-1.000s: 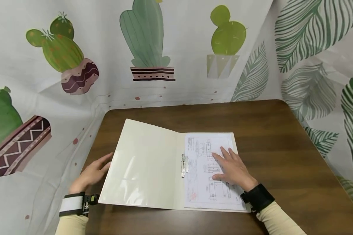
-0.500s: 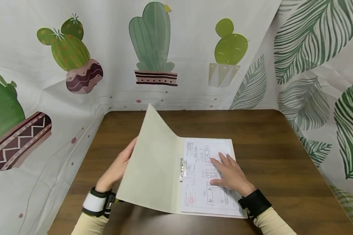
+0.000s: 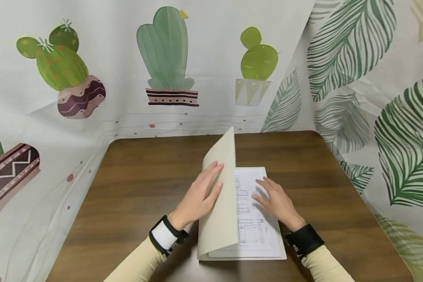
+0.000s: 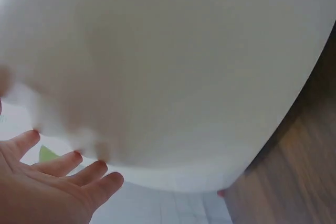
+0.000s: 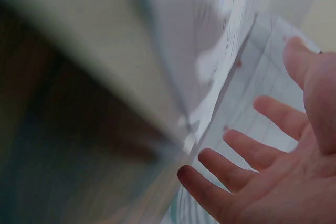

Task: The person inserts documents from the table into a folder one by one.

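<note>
A pale cream file folder stands partly open on the table, its front cover tilted up steeply and leaning right. My left hand lies against the outer face of that cover with fingers extended. In the left wrist view the fingertips are right at the cover's surface. Inside the folder lies a white sheet with technical line drawings, its left part hidden behind the raised cover. Over the sheet's right side is my right hand, fingers spread and holding nothing. The folder's metal clip is hidden in the head view.
The folder rests on a brown wooden table with rounded far corners. Behind it and to both sides hangs a white cloth printed with cacti and leaves. Each wrist wears a dark strap.
The left hand has swung the folder's cover up from the left and over toward the right, covering part of the sheet. The right hand has lifted off the sheet slightly.
</note>
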The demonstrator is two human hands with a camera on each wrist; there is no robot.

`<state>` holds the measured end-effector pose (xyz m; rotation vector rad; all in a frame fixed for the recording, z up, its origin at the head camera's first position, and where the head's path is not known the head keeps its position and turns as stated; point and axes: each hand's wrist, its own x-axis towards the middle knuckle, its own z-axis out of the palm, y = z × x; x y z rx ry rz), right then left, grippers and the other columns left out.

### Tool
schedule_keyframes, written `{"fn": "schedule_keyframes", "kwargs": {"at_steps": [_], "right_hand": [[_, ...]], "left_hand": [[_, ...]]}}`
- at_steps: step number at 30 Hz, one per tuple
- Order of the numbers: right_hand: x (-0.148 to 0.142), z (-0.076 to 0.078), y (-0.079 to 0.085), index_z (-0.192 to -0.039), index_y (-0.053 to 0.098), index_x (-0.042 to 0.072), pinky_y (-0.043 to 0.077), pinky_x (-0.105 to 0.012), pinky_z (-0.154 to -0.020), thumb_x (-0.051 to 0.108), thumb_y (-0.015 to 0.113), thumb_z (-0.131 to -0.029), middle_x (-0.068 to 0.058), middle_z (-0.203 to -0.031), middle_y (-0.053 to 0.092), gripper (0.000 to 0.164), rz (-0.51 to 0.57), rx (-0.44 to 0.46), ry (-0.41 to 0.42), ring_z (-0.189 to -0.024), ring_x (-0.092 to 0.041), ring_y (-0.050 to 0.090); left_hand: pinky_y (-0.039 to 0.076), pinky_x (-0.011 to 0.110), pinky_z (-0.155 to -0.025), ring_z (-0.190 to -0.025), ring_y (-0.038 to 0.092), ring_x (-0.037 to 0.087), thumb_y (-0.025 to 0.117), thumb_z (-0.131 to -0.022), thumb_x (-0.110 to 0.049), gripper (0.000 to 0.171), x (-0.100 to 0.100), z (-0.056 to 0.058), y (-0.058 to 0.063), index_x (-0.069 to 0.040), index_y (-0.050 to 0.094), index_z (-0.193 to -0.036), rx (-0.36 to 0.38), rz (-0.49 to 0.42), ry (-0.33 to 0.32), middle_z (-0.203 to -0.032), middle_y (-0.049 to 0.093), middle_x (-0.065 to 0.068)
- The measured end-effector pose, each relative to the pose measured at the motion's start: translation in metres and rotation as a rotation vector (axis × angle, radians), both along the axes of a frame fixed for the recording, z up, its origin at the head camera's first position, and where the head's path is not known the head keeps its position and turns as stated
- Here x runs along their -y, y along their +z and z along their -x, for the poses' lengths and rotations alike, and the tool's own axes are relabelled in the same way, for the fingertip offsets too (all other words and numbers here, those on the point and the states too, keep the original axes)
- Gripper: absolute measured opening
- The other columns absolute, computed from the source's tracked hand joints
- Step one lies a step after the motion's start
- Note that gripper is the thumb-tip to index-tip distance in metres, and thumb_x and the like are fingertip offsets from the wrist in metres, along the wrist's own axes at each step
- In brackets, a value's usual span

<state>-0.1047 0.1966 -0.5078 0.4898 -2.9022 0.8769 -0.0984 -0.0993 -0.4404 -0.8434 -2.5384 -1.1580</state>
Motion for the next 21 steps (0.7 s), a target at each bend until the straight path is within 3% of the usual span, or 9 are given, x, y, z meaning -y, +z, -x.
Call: {"fn": "schedule_keyframes", "kwargs": {"at_steps": [5, 13, 17, 21], "right_hand": [[-0.035, 0.005, 0.007, -0.147, 0.053, 0.002, 0.037, -0.068, -0.106, 0.029, 0.065, -0.103, -0.030, -0.152, 0.044, 0.053, 0.088, -0.021, -0.129, -0.137, -0.053, 0.041], [-0.068, 0.006, 0.012, -0.141, 0.056, -0.002, 0.038, -0.068, -0.104, 0.023, 0.063, -0.104, -0.032, -0.144, 0.051, 0.046, 0.174, -0.178, -0.282, -0.132, -0.053, 0.047], [-0.073, 0.003, 0.010, -0.146, 0.052, 0.001, 0.033, -0.072, -0.105, 0.029, 0.063, -0.103, -0.031, -0.150, 0.046, 0.052, 0.164, -0.136, -0.297, -0.136, -0.055, 0.041], [-0.072, 0.000, 0.008, -0.158, 0.039, 0.009, 0.027, -0.075, -0.108, 0.040, 0.069, -0.098, -0.028, -0.161, 0.030, 0.074, 0.091, -0.091, -0.249, -0.146, -0.054, 0.027]], "left_hand": [[0.030, 0.056, -0.118, -0.152, 0.029, 0.037, 0.044, -0.109, -0.045, 0.055, -0.022, 0.006, -0.021, -0.021, 0.040, -0.159, 0.012, 0.132, -0.042, -0.165, 0.031, 0.018], [0.023, 0.069, -0.116, -0.152, 0.022, 0.047, 0.043, -0.108, -0.047, 0.054, -0.044, 0.010, -0.046, -0.021, 0.045, -0.156, 0.019, 0.350, -0.078, -0.166, 0.028, 0.020], [0.021, 0.071, -0.115, -0.152, 0.020, 0.048, 0.045, -0.108, -0.046, 0.053, -0.052, 0.009, -0.054, -0.021, 0.048, -0.155, 0.025, 0.414, -0.085, -0.166, 0.027, 0.021], [0.017, 0.070, -0.117, -0.154, 0.016, 0.047, 0.044, -0.108, -0.047, 0.054, -0.059, 0.010, -0.065, -0.023, 0.046, -0.156, 0.022, 0.495, -0.077, -0.167, 0.025, 0.019]]}}
